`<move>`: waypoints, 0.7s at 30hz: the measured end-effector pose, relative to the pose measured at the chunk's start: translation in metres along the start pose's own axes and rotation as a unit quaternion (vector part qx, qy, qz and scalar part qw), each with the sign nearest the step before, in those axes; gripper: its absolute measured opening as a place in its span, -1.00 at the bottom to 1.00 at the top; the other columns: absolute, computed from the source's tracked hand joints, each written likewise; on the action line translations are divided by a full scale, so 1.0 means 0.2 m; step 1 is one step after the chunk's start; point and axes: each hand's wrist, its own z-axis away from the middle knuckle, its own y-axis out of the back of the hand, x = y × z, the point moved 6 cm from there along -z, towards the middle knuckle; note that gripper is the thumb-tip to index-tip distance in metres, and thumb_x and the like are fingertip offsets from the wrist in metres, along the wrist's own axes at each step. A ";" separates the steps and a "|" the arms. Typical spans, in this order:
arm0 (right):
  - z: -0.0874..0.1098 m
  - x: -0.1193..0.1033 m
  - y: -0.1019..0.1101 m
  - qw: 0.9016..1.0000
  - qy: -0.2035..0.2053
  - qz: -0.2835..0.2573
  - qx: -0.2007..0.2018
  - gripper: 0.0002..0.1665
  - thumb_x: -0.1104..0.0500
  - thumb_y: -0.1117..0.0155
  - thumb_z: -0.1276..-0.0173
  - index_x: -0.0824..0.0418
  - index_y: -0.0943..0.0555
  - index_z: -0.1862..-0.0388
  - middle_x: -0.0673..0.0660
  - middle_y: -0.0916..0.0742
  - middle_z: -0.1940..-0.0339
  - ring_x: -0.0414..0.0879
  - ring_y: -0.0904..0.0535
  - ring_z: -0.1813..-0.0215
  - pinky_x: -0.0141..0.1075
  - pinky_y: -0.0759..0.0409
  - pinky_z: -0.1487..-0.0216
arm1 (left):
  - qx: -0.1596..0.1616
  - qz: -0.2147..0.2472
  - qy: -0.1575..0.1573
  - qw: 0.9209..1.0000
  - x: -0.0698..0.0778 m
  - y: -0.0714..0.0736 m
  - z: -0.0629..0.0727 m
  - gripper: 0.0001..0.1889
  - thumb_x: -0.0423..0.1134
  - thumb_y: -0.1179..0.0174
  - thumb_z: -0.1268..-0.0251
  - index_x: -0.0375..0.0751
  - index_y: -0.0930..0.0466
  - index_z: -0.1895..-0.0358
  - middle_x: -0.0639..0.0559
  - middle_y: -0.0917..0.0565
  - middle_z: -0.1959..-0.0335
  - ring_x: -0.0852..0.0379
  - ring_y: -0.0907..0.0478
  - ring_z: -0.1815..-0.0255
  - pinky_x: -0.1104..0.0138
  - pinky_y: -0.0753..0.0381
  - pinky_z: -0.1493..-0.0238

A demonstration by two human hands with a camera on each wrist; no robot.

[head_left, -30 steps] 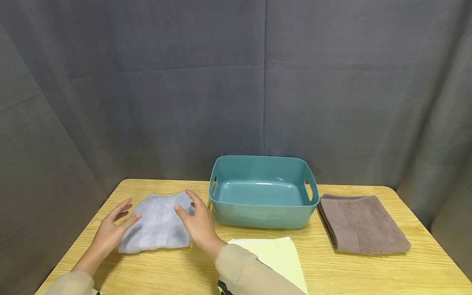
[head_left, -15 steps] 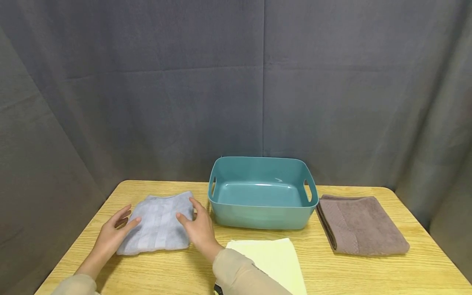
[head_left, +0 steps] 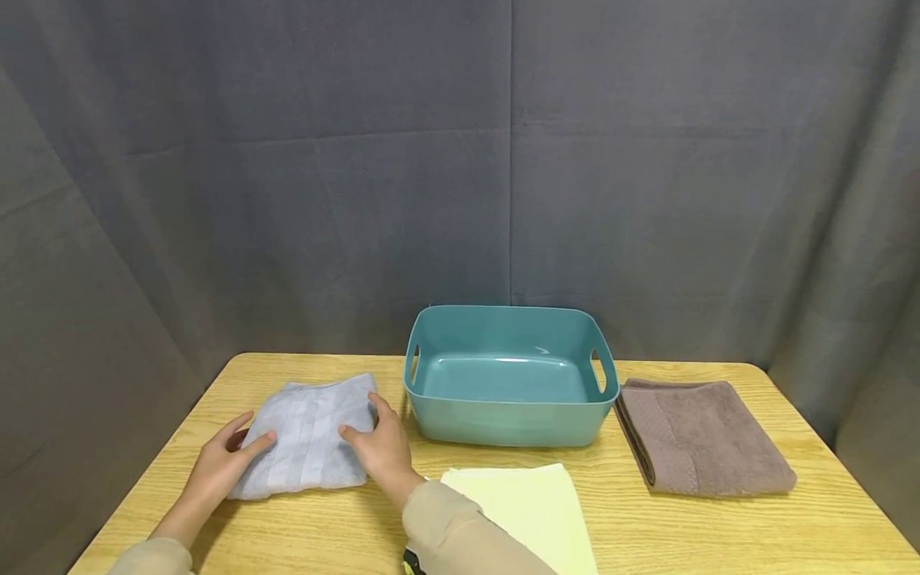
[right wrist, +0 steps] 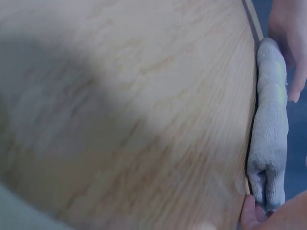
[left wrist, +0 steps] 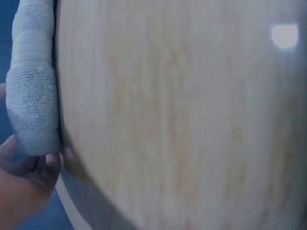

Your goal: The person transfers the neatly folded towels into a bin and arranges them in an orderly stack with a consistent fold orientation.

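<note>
A folded light blue-grey towel point(head_left: 309, 438) with paler bands lies on the left of the table. My left hand point(head_left: 214, 469) is at its left side, thumb over the near edge and fingers bent loosely against the end. At the opposite side, my right hand point(head_left: 386, 449) has its fingers along the right edge and its thumb above the cloth. In the left wrist view, fingertips touch the bottom of the towel's thick end point(left wrist: 34, 96), by the table surface. The right wrist view shows fingertips low at the other end of the towel roll-like edge point(right wrist: 269, 115); both thumbs look apart from the cloth.
A teal basin point(head_left: 506, 422) with handle holes stands at the back middle, nothing visible inside. Right of it lies a folded brown towel point(head_left: 711, 439). A pale yellow cloth point(head_left: 535, 507) lies in front, partly behind my right sleeve point(head_left: 467, 527). Grey curtains hang behind the table.
Both hands have come down from above the blue-grey towel to its two sides. My right hand moved slightly lower and nearer, uncovering the towel's far right corner. The towel stays in place.
</note>
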 end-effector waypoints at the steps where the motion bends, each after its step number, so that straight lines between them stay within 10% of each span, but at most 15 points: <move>1: 0.00 0.00 0.00 1.000 -0.003 0.000 0.001 -0.20 0.11 -0.48 -0.18 0.20 -0.44 -0.40 0.21 -0.56 -0.32 0.18 -0.42 -0.37 0.01 -0.39 -0.33 | -0.002 -0.005 0.002 1.000 0.00 0.00 0.00 -0.03 0.25 -0.09 -0.40 -0.35 0.11 -0.57 -0.55 -0.11 -0.45 -0.44 -0.08 -0.45 -0.15 -0.22 -0.37; 13: -0.02 0.02 -0.03 1.000 -0.006 0.002 0.022 -0.09 0.33 -0.57 0.04 0.44 -0.40 -0.33 0.34 -0.59 -0.18 0.23 -0.51 -0.21 -0.01 -0.49 -0.23 | -0.053 -0.021 0.048 0.997 -0.01 0.03 -0.02 0.03 0.26 -0.07 -0.40 -0.69 0.04 -0.44 -0.63 -0.03 -0.42 -0.53 -0.07 -0.40 -0.19 -0.22 -0.35; 21: -0.03 0.00 -0.04 0.996 -0.012 0.093 0.010 -0.09 0.28 -0.68 0.18 0.55 -0.46 -0.16 0.30 -0.58 0.08 0.20 -0.51 -0.07 -0.09 -0.49 -0.20 | -0.058 -0.027 0.025 0.998 0.01 0.01 -0.02 -0.08 0.15 -0.14 -0.39 -0.79 -0.17 -0.31 -0.65 -0.28 -0.30 -0.49 -0.37 -0.25 -0.08 -0.53 -0.13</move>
